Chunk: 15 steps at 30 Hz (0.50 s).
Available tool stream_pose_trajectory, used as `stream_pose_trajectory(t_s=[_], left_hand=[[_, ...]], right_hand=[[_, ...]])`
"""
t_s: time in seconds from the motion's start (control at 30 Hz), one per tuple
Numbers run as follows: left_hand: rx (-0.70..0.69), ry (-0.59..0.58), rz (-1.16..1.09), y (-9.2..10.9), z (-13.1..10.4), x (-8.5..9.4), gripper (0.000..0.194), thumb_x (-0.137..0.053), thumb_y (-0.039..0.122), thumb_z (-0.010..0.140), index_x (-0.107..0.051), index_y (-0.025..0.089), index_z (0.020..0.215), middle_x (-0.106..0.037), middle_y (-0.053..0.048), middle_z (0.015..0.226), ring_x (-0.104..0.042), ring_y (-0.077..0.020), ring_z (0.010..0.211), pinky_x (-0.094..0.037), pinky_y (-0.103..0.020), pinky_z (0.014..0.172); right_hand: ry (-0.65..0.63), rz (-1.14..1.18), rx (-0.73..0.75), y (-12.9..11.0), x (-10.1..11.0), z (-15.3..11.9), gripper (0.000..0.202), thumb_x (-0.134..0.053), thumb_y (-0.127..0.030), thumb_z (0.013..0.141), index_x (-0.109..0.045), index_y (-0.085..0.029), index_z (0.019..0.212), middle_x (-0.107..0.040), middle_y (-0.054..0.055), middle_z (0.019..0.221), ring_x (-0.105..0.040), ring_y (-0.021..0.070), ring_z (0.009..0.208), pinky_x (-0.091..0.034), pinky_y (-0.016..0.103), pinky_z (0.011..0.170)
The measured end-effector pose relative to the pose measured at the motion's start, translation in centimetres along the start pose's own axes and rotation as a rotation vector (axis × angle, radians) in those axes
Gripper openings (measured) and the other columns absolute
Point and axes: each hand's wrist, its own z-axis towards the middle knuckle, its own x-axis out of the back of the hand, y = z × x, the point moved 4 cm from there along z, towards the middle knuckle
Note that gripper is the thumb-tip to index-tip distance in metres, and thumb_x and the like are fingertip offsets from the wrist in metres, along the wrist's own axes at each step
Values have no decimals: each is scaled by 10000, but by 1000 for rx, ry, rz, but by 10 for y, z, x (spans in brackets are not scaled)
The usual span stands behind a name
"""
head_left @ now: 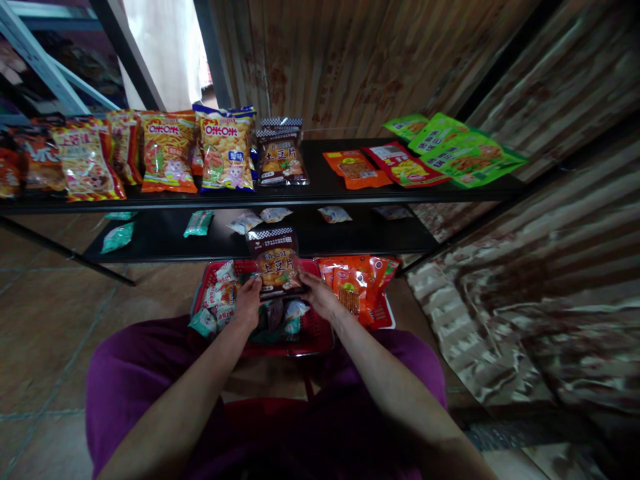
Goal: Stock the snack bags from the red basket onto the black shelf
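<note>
Between my two hands I hold a dark brown bag of potato chips (274, 261), its printed front facing me. My left hand (248, 300) grips its lower left edge, thumb on the front. At its lower right edge my right hand (320, 293) is closed on the same bag. Below it is a red basket (300, 343) with small white and teal snack packs (220, 297) inside; the bag and my hands hide part of its contents. A matching brown bag (283, 153) stands upright on the upper shelf, right of a yellow and blue snack bag (226, 150).
The black upper shelf (320, 193) also bears several snack bags at left, with orange, red and green packets (460, 147) lying flat at right. Small packs lie on the lower shelf (300, 247). Orange packets (350, 287) fill a second basket at right. Corrugated sheeting (500, 287) borders the right.
</note>
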Motion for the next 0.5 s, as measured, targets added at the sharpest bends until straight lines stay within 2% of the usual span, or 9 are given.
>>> stream_pose_trajectory(t_s=[0.13, 0.27, 0.5], left_hand=[[-26, 37, 15, 2, 3, 4, 241, -721, 343, 618, -642, 164, 760, -626, 4, 639, -600, -133, 573, -512, -308, 592], [-55, 49, 22, 2, 4, 6, 251, -721, 348, 605, -648, 162, 757, -621, 17, 640, -588, -122, 563, -507, -296, 577], [-45, 38, 7, 3, 3, 4, 234, -711, 338, 622, -648, 161, 760, -634, -5, 646, -596, -128, 556, -504, -284, 540]], right_hand=[[-77, -3, -23, 3, -1, -1, 260, -717, -139, 651, -675, -180, 904, -711, 8, 843, -674, 150, 712, -574, 290, 621], [-123, 17, -32, 4, -3, -3, 264, -721, -128, 645, -676, -188, 899, -707, 1, 853, -679, 156, 724, -587, 292, 609], [-108, 16, -16, 4, -2, -3, 271, -701, -114, 670, -680, -197, 928, -709, 4, 849, -675, 143, 708, -590, 270, 580]])
